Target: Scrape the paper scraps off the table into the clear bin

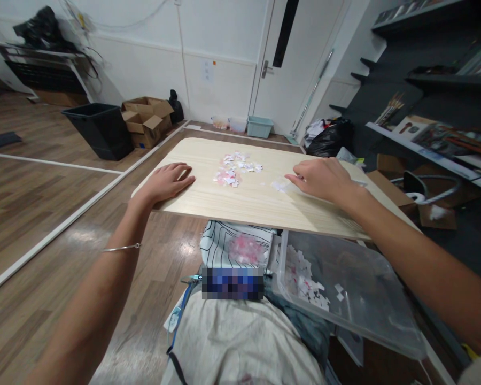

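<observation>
My left hand (170,182) rests at the left side of the pale wooden tabletop (208,206), its fingers loosely bent and apart, holding nothing. Over the right half of the table, my right hand (318,175) is closed with thumb and fingers together; whatever is in it is hidden or too small to name. Just left of its fingertips lies a small whitish translucent piece (279,185). Between my hands, small white and pink pieces (229,176) are scattered in a loose pile. Some of them lie over one another.
A clear plastic bin (369,299) with white pieces stands below the table's front edge. Beside it, a pink heap (246,249) lies on striped cloth across my lap. A black waste bin (100,128) and cardboard boxes (146,120) stand back left. Dark shelves (433,101) line the right.
</observation>
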The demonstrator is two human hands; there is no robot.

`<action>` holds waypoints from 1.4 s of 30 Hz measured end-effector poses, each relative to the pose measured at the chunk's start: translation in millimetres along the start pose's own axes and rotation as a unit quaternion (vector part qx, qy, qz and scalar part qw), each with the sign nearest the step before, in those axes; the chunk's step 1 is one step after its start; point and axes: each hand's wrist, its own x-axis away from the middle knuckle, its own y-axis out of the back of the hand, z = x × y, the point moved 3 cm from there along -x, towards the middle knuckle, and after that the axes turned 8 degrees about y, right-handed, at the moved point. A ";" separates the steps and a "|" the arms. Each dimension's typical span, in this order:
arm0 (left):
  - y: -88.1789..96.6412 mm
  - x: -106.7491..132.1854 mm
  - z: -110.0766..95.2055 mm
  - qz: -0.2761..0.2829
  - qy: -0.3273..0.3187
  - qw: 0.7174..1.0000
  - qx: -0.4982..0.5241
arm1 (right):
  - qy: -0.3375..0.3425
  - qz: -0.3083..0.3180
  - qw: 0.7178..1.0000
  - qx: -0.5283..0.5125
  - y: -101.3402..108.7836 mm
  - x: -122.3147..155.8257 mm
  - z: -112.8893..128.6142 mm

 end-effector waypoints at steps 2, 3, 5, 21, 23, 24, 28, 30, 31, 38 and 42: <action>0.2 -0.1 -0.4 0.003 0.002 1.000 0.001 | 0.036 0.009 0.999 -0.014 2.0 7.8 -2.5; 0.3 -0.2 -0.6 0.004 0.002 1.000 0.002 | 0.053 0.013 0.998 -0.020 3.3 12.2 -4.4; 0.2 -0.2 -0.8 0.004 0.001 1.000 0.003 | 0.069 0.010 0.997 -0.025 6.1 20.3 -9.0; -0.8 -0.3 1.1 0.001 -0.001 1.000 0.000 | -0.049 0.032 0.998 0.008 -0.6 30.8 -21.6; -0.9 -0.5 1.3 -0.001 -0.002 1.000 0.001 | -0.080 0.051 0.995 0.013 -1.7 30.9 -27.9; -0.8 -0.5 1.3 -0.001 -0.004 1.000 0.002 | -0.081 0.056 0.995 0.011 -1.5 31.7 -29.3; -0.3 -0.6 1.0 0.004 -0.008 1.000 0.003 | -0.025 0.058 0.998 -0.019 0.8 37.6 -26.0; -0.4 -0.4 1.0 0.004 -0.006 1.000 0.001 | -0.022 0.054 0.998 -0.019 1.4 39.8 -25.2; -0.5 -0.2 1.0 0.004 -0.004 1.000 0.000 | -0.030 0.052 0.998 -0.015 1.5 40.5 -25.6; 0.6 0.6 -0.3 0.003 -0.001 1.000 -0.005 | -0.042 0.047 0.998 -0.015 9.6 47.5 -18.3; 0.9 0.3 -0.8 0.008 -0.002 1.000 -0.009 | -0.032 0.021 0.999 -0.011 18.8 54.7 -5.7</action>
